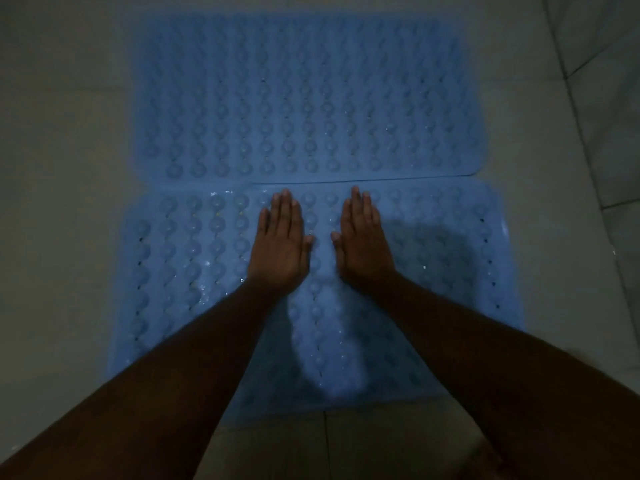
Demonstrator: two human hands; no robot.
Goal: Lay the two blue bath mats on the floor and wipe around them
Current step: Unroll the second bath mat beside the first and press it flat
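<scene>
Floor (pixel 62 168) of pale tiles is seen to the left of the near mat (pixel 194 271), a blue mat covered with rows of round bumps and small holes, on which water drops glisten. The far mat (pixel 301 98), of the same blue, is laid flat just beyond the near mat, long edge against long edge. On the near mat's middle, close to that shared edge, the left hand (pixel 280 244) is laid flat, palm down, its grip wide, fingers straight and together, nothing held. Just to its right on the near mat the right hand (pixel 363 240) is laid the same way, grip wide and empty, the two thumbs apart. A shadow is cast on the near mat right of that hand, and tile joints are seen on the floor right of the near mat.
</scene>
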